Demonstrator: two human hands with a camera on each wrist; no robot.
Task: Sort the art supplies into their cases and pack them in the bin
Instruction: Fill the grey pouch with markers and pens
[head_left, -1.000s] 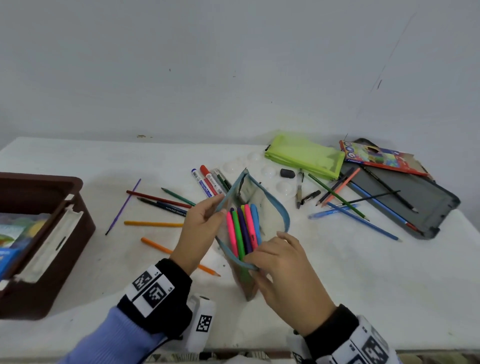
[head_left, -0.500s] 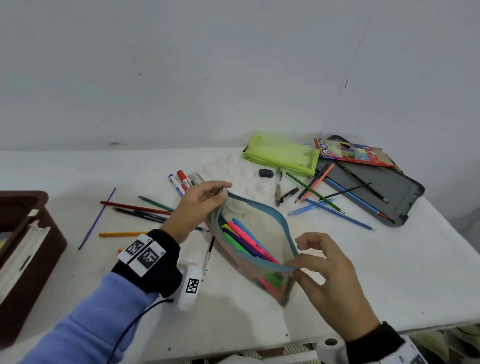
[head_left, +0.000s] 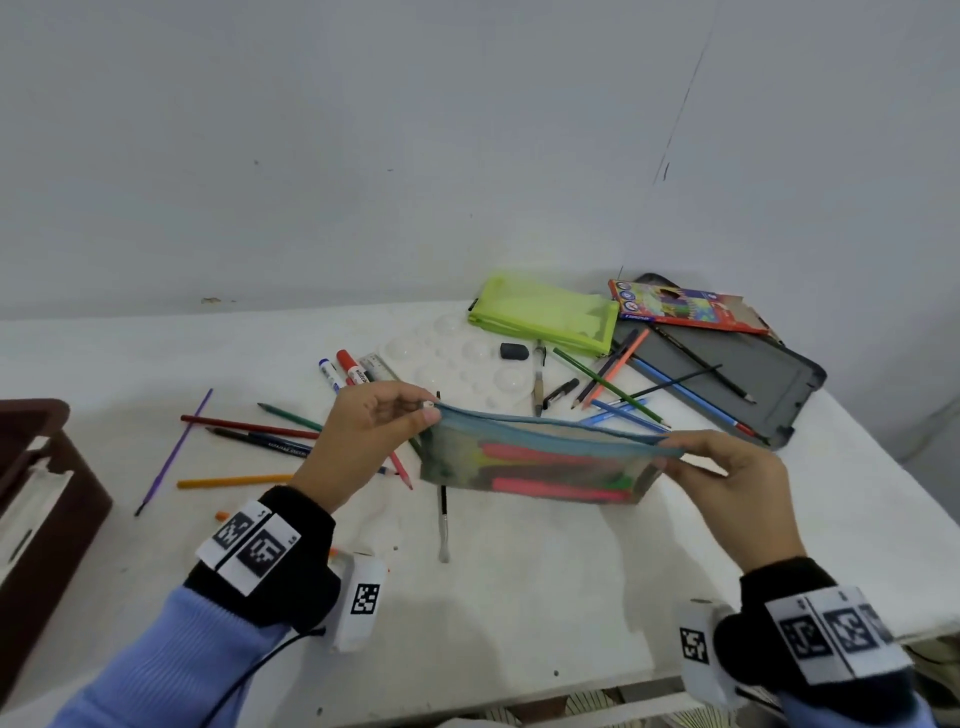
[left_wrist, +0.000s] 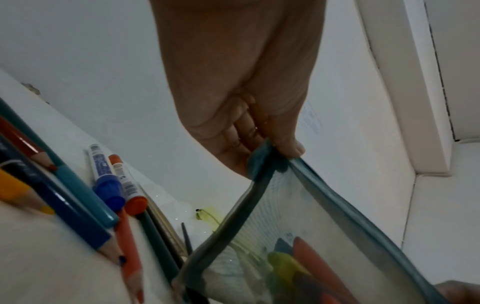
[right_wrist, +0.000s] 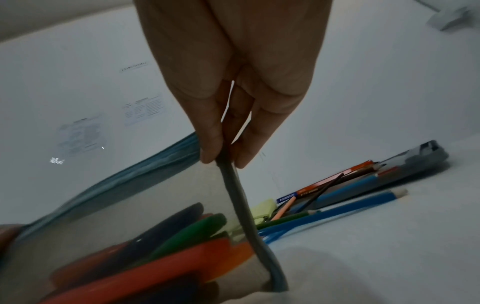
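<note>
While the left hand (head_left: 363, 431) pinches one end of the mesh pouch (head_left: 535, 462) and the right hand (head_left: 727, 488) pinches the other, the pouch hangs stretched between the fingers just above the counter (head_left: 519, 597), markers (head_left: 550, 467) inside. Beyond the fingers lie loose pencils (head_left: 249, 428), a green pouch (head_left: 545, 314) and a grey case (head_left: 753, 379).

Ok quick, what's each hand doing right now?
Left hand: pinching one end of the blue-trimmed clear mesh pencil pouch.
Right hand: pinching the pouch's other end.
</note>
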